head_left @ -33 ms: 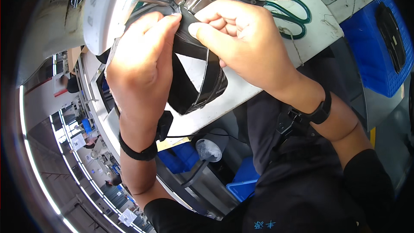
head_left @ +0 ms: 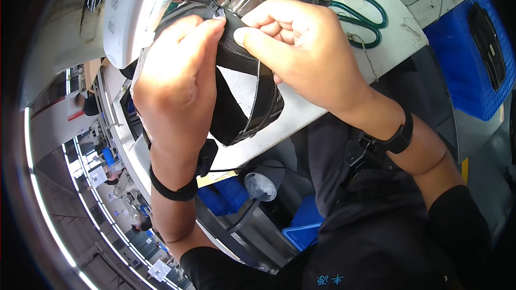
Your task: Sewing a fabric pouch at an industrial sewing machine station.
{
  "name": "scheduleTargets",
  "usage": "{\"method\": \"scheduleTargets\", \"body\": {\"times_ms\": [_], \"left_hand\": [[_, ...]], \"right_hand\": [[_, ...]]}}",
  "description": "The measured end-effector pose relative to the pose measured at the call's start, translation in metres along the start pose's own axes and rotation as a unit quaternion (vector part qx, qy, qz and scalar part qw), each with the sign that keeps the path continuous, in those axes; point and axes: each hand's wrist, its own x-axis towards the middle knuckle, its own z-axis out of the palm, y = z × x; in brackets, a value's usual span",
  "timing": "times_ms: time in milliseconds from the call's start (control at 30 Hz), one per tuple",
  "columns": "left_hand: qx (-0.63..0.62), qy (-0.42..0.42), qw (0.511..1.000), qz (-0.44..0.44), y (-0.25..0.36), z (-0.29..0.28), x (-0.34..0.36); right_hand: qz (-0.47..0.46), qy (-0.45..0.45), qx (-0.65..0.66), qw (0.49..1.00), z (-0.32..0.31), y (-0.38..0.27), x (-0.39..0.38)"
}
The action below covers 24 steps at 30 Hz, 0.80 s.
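The left hand [head_left: 177, 83] pinches the upper edge of a black zippered fabric piece [head_left: 244, 107], thumb and forefinger closed on it at the counter's [head_left: 317, 102] far edge, under the sewing machine head [head_left: 123, 16]. The right hand [head_left: 301, 48] pinches the same edge just beside it. The piece looks light and limp, so best held by its stiffer zipper band. Green-handled scissors [head_left: 365, 16] lie near the counter's right corner.

Person, own body: two bare hands, left hand [head_left: 177, 80] and right hand [head_left: 306, 53]. Black band on each wrist. Forearms bare. Dark sleeves at upper arms. Dark garment with small blue printed mark.
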Motion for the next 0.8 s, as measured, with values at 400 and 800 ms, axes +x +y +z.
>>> {"method": "scheduleTargets", "body": {"times_ms": [400, 800], "left_hand": [[0.087, 0.004, 0.994, -0.073, 0.033, 0.002, 0.002], [0.148, 0.025, 0.963, -0.226, 0.089, 0.026, 0.013]], "right_hand": [[-0.06, 0.023, -0.093, 0.994, -0.001, 0.003, 0.009], [-0.078, 0.036, -0.059, 0.995, 0.0, 0.005, 0.009]]}}
